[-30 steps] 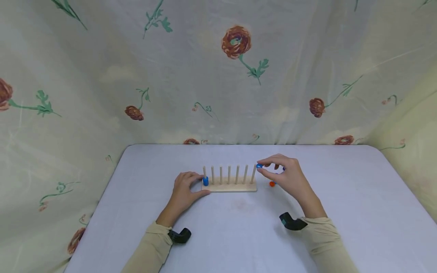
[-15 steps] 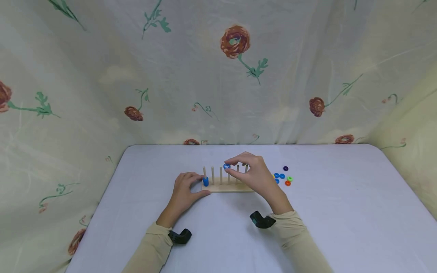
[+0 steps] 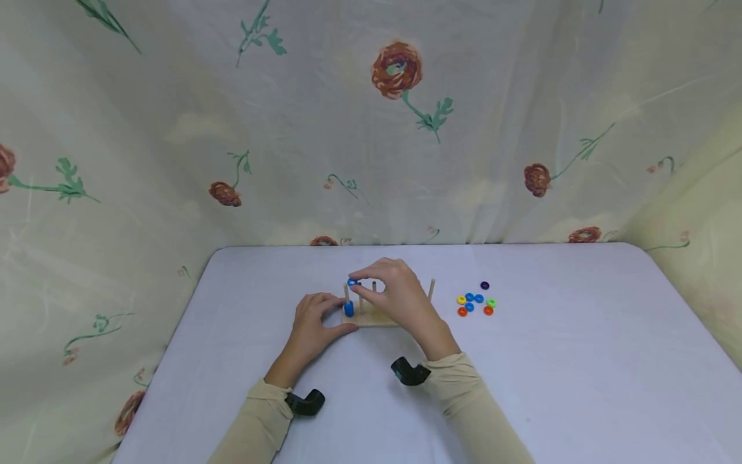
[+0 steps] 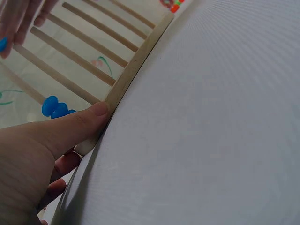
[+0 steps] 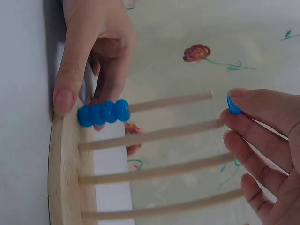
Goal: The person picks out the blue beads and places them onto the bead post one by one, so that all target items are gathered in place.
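Note:
A wooden peg rack (image 3: 375,319) with a row of upright pegs stands on the table. My left hand (image 3: 313,327) holds its left end, thumb (image 4: 89,119) on the front edge and fingers behind. Several blue ring beads (image 5: 104,113) are stacked at the bottom of the leftmost peg. Between thumb and index finger, my right hand (image 3: 400,299) pinches another blue bead (image 5: 233,106), just off the tip of that same peg. The other fingers of this hand are spread over the neighbouring pegs, and in the head view the hand hides part of the rack's right side.
Right of the rack lie loose beads: a few blue ones (image 3: 469,298), a yellow one (image 3: 461,300), a green one (image 3: 491,303), orange ones (image 3: 489,310) and a dark purple one (image 3: 484,285). A flowered curtain (image 3: 290,129) hangs behind the white table (image 3: 580,361).
My right hand has carried the blue bead leftward, from the rack's right end to the leftmost peg, uncovering the loose beads. The left hand has stayed on the rack.

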A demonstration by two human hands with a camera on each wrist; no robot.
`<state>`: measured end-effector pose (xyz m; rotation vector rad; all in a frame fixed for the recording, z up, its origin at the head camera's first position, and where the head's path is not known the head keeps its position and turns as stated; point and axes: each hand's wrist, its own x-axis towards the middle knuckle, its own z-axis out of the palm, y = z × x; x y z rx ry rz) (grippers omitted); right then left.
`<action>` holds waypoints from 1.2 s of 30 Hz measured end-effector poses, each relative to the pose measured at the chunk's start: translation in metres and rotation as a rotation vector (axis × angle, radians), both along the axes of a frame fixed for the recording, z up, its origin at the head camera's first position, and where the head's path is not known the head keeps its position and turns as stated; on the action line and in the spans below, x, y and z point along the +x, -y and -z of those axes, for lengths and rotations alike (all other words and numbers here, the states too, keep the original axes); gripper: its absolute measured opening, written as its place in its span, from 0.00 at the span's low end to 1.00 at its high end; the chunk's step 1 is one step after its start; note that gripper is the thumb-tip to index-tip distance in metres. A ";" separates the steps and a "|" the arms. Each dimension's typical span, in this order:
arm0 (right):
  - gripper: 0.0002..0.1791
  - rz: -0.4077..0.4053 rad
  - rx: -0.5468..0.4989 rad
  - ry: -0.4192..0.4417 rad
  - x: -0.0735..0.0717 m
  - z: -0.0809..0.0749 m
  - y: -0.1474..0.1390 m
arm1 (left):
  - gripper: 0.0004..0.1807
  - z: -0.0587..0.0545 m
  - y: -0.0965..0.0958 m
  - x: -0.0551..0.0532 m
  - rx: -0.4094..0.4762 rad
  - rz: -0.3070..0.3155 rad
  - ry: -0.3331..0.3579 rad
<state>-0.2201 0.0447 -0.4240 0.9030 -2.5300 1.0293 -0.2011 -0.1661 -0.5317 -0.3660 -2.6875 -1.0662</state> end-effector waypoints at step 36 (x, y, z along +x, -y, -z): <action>0.19 0.083 0.021 -0.107 0.001 0.010 0.018 | 0.31 0.000 0.002 0.000 -0.013 0.013 -0.011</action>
